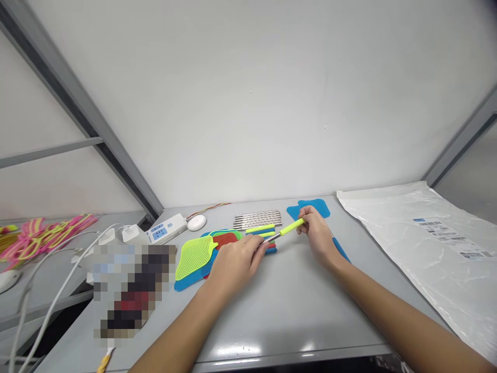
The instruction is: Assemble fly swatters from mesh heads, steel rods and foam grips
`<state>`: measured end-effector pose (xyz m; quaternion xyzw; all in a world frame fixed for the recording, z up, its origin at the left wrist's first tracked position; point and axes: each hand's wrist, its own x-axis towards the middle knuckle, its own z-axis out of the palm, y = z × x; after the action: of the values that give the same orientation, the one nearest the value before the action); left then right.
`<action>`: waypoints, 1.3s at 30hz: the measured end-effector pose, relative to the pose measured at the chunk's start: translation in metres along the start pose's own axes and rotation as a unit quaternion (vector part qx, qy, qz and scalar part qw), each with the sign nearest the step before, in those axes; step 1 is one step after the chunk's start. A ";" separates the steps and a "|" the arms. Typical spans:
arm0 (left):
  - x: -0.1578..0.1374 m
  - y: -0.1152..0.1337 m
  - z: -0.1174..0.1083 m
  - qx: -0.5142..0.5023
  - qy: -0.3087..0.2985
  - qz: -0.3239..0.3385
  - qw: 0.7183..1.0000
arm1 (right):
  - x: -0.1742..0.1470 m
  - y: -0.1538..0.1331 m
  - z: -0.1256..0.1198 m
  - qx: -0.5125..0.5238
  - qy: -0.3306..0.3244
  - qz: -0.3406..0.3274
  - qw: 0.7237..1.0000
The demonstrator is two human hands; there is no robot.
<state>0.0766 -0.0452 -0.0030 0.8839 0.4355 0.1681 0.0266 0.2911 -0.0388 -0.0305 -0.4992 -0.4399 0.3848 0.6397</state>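
My left hand point(240, 256) is closed around the metal rod of a fly swatter, whose yellow-green handle point(291, 227) sticks out to the right. My right hand point(316, 233) pinches the end of that handle. Left of my left hand lies a yellow-green perforated swatter head point(195, 258), apparently in line with the held rod; my hand hides the join. Underneath is a pile of swatters, with a red head point(225, 239) and a blue head point(186, 284) showing. Solid blue swatter heads point(316, 207) lie behind my right hand, and a blue handle point(341, 251) shows beside my wrist.
Several metal rods point(258, 218) lie side by side near the wall. A power strip point(166, 230) and a round white device point(196, 222) stand at the back left. A blurred-out item point(135, 290) lies at the left. A white plastic mailer point(419, 233) covers the right side.
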 end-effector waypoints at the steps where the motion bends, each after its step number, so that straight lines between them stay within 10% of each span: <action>1: 0.000 0.000 0.000 0.000 -0.001 0.000 1.000 | 0.000 0.000 0.000 -0.001 0.000 -0.001 1.000; 39: 0.000 -0.001 0.002 0.008 -0.009 0.009 1.000 | -0.006 -0.002 0.004 -0.016 -0.038 -0.019 0.999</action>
<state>0.0765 -0.0443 -0.0053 0.8896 0.4285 0.1568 0.0219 0.2854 -0.0436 -0.0288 -0.4858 -0.4793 0.3838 0.6220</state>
